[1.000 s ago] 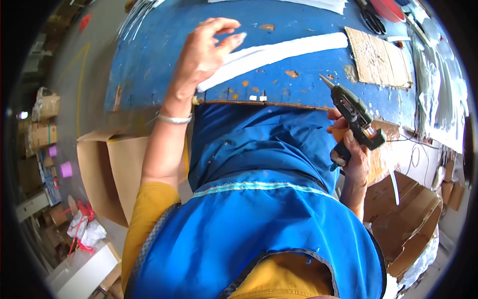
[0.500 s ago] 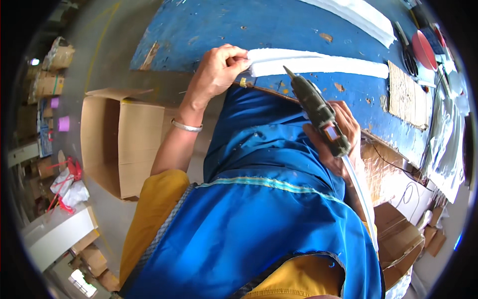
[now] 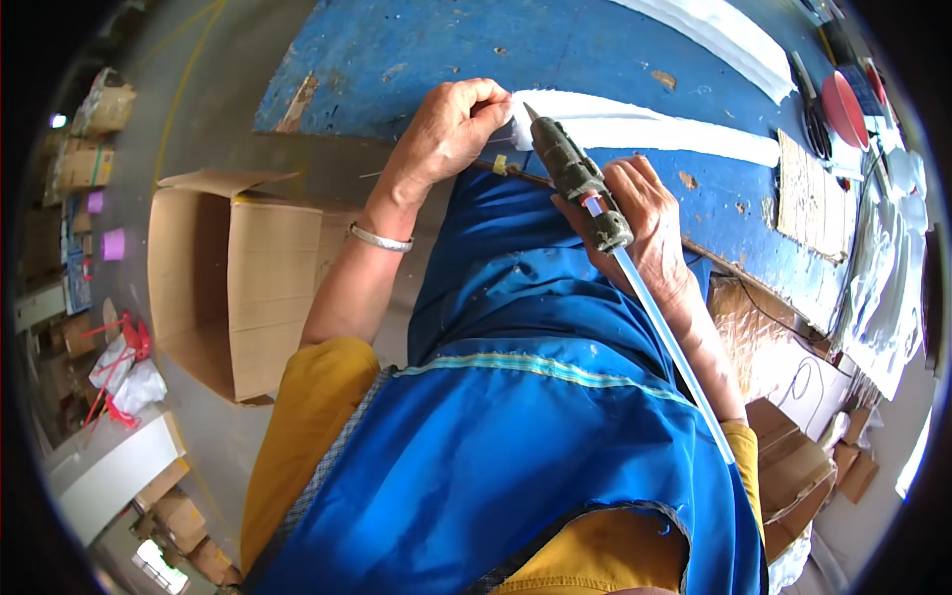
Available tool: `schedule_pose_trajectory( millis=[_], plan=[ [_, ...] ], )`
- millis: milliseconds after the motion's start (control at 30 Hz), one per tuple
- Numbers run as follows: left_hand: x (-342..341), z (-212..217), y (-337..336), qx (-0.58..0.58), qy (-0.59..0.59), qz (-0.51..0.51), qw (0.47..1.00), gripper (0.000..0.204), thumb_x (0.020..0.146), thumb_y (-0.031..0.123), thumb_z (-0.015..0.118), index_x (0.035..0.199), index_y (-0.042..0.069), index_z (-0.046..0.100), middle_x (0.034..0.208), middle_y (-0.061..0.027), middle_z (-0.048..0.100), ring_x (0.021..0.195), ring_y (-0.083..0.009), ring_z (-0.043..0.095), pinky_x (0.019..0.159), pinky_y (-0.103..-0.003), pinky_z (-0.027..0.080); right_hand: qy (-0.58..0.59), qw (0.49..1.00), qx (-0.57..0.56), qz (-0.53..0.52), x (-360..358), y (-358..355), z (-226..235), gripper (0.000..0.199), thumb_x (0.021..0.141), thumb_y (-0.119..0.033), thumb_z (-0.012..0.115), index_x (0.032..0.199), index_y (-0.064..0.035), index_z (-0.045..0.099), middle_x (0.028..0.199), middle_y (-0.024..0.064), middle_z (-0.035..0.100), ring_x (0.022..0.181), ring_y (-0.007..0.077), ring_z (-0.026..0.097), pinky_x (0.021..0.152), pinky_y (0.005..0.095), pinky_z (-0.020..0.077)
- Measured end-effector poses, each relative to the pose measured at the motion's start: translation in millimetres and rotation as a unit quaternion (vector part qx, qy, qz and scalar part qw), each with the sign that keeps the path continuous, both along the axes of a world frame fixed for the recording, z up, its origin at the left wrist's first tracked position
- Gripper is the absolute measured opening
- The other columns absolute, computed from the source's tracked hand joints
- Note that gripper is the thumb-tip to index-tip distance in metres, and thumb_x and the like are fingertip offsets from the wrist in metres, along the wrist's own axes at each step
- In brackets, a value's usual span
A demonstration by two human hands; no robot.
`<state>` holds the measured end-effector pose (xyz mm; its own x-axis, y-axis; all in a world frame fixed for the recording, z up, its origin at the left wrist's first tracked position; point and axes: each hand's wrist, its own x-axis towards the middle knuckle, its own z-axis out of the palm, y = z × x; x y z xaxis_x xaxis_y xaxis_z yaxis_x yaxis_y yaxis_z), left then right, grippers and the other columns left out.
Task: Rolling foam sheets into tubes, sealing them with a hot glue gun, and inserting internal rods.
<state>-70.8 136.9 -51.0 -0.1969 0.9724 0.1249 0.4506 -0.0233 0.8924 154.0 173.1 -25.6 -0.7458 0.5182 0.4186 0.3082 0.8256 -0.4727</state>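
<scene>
Currently the two hands are apart, each with something in its grip. The left hand (image 3: 446,124) pinches the near end of a white strip (image 3: 684,141) between thumb and fingers; the right hand (image 3: 645,218), lower and to its right, is wrapped around a dark green glue gun (image 3: 570,164). The gun's pointed nozzle (image 3: 531,113) aims at the strip's end, just beside the left fingertips; whether it touches cannot be told. The strip runs rightward from the left hand, beyond the right one, soft and slightly puffy, its layers parting along the length. A translucent, rod-like glue stick (image 3: 674,357) trails from the gun's rear along the right forearm.

Under the strip, ahead of both hands, spreads a blue tabletop (image 3: 446,59), its paint chipped to bare brown. Right of the right hand lies a ridged, torn cardboard piece (image 3: 813,198), with a round red bowl (image 3: 845,109) farther off. Left of and below the left hand stands an open brown carton (image 3: 273,297), smooth-sided and boxy.
</scene>
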Motion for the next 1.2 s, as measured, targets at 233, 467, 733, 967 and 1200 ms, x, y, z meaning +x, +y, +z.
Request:
schedule_pose_trajectory(
  millis=[233, 467, 733, 967, 1200],
  plan=[
    [-0.8, -3.0, 1.0, -0.004, -0.007, -0.005, 1.0, 0.017, 0.083, 0.014, 0.056, 0.082, -0.003, 0.062, 0.058, -0.0034, 0.054, 0.054, -0.0057, 0.045, 0.049, -0.025, 0.037, 0.016, 1.0, 0.008, -0.002, -4.9, 0.9, -5.2, 0.026, 0.072, -0.013, 0.075, 0.074, -0.0012, 0.052, 0.066, 0.0093, 0.05, 0.062, 0.0261, 0.051, 0.057, 0.0346, 0.0457],
    [-3.2, -1.7, -0.8, -0.042, -0.033, -0.026, 0.998, 0.023, 0.088, 0.023, 0.059, 0.084, 0.001, 0.063, 0.071, 0.0068, 0.051, 0.068, -0.0018, 0.04, 0.061, -0.019, 0.035, 0.017, 1.0, -0.002, 0.001, -5.8, 1.9, -8.6, 0.025, 0.072, -0.015, 0.074, 0.074, -0.0016, 0.053, 0.065, 0.0093, 0.051, 0.063, 0.0267, 0.052, 0.058, 0.0362, 0.0462],
    [-2.8, 0.2, -0.5, -0.047, -0.02, -0.024, 0.998, 0.024, 0.088, 0.024, 0.058, 0.083, 0.001, 0.063, 0.07, 0.0066, 0.051, 0.068, -0.0021, 0.04, 0.061, -0.019, 0.035, 0.02, 1.0, 0.001, -0.002, -7.1, 3.0, -11.0, 0.025, 0.072, -0.016, 0.074, 0.076, -0.0018, 0.054, 0.065, 0.0093, 0.051, 0.063, 0.0268, 0.053, 0.059, 0.0365, 0.0467],
    [-1.4, 1.6, -1.2, -0.039, -0.02, -0.021, 0.999, 0.025, 0.087, 0.026, 0.059, 0.082, 0.001, 0.063, 0.069, 0.0064, 0.051, 0.067, -0.0021, 0.04, 0.06, -0.02, 0.035, 0.012, 1.0, -0.005, -0.01, -6.4, 2.7, -11.1, 0.025, 0.073, -0.017, 0.074, 0.076, -0.0016, 0.055, 0.065, 0.0089, 0.052, 0.063, 0.0264, 0.054, 0.058, 0.0362, 0.0468],
    [-1.2, 1.1, -1.2, -0.029, -0.025, -0.019, 0.999, 0.026, 0.087, 0.026, 0.06, 0.083, 0.001, 0.064, 0.068, 0.0069, 0.05, 0.065, -0.0021, 0.039, 0.059, -0.019, 0.034, 0.007, 1.0, -0.003, -0.019, -7.3, 4.0, -11.6, 0.026, 0.072, -0.017, 0.074, 0.073, -0.0017, 0.054, 0.064, 0.0086, 0.051, 0.062, 0.026, 0.053, 0.056, 0.0365, 0.0467]
  ],
)
